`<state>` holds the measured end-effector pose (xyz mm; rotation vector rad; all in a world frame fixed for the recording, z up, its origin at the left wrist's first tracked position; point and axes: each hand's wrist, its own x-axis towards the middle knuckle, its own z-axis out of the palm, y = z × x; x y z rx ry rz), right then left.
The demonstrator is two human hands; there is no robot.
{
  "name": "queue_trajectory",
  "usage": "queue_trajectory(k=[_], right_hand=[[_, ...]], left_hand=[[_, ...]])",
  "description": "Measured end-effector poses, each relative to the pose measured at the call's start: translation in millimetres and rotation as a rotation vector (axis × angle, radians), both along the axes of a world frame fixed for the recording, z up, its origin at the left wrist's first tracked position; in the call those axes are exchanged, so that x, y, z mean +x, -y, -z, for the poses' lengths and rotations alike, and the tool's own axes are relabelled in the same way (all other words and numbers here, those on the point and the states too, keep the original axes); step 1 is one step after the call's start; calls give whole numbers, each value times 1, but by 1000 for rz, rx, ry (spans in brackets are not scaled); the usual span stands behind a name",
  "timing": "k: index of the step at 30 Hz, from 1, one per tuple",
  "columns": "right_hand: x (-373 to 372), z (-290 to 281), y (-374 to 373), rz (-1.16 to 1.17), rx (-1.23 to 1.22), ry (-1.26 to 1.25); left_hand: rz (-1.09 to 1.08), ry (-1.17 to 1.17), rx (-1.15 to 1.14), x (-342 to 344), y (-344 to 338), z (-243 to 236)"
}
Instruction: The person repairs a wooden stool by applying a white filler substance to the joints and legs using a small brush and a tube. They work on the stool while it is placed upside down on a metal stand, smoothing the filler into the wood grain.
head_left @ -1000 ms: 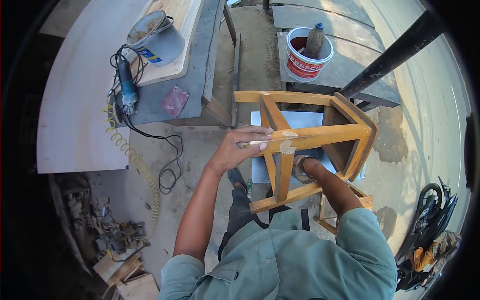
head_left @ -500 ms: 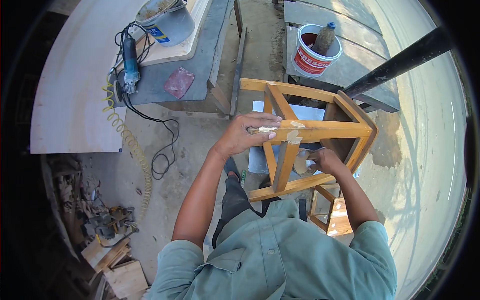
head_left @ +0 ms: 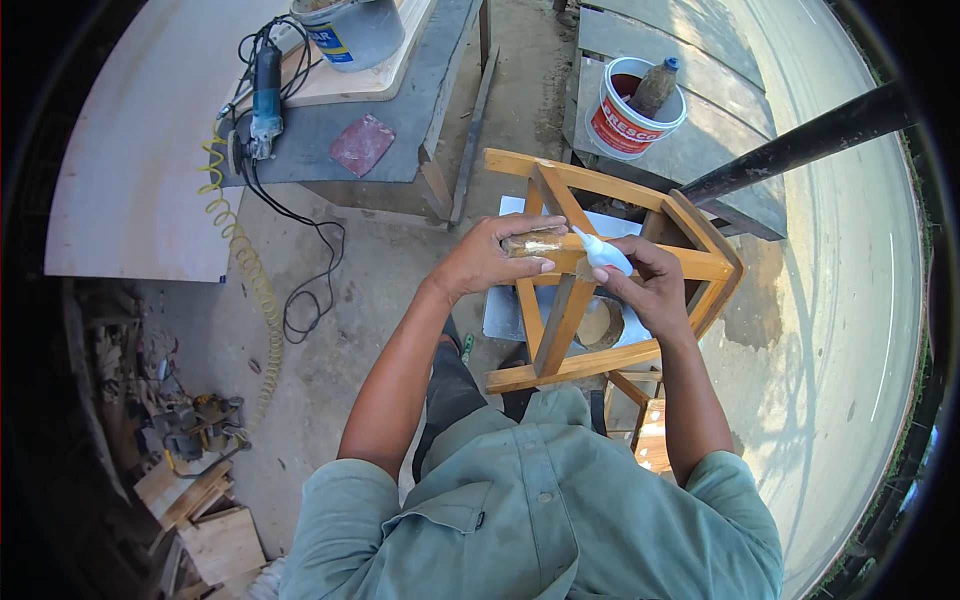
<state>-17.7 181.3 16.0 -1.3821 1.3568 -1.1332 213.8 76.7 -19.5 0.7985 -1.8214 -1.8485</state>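
Note:
A wooden stool (head_left: 690,262) lies on its side in front of me, its legs pointing left. My left hand (head_left: 487,257) is closed around the end of the upper leg, thumb on the near side and fingers on the far side. Pale filler patches mark that leg. In my right hand (head_left: 646,280) is a small white glue bottle (head_left: 606,254), pinched between thumb and fingers. Its thin nozzle tilts up and left, close over the leg near my left fingertips. Below the stool frame shows a round container of tan material (head_left: 600,325).
At the back left, a table (head_left: 390,165) carries an angle grinder (head_left: 265,100), a reddish sandpaper piece (head_left: 362,146) and a grey bucket (head_left: 358,42). A white bucket (head_left: 617,143) holding a bottle stands back right, near a black pole (head_left: 800,145). Wood scraps (head_left: 220,545) lie lower left.
My right hand has risen from beside the round container under the frame to the upper leg, bringing the glue bottle into plain view. My left hand stays on the leg end.

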Motion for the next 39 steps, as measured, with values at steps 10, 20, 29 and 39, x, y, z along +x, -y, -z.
queue_trajectory(k=[10,20,29,39], right_hand=[[17,4,8,27,55,32],[16,7,13,-5,-20,-123],[14,9,14,-13,-39,-138],[16,9,15,-9,-39,-137]], left_hand=[[21,-101,24,2,-3,9],[18,-102,-7,4,-4,12],[20,-92,-49,4,-3,11],[25,-78,-31,4,-2,11]])
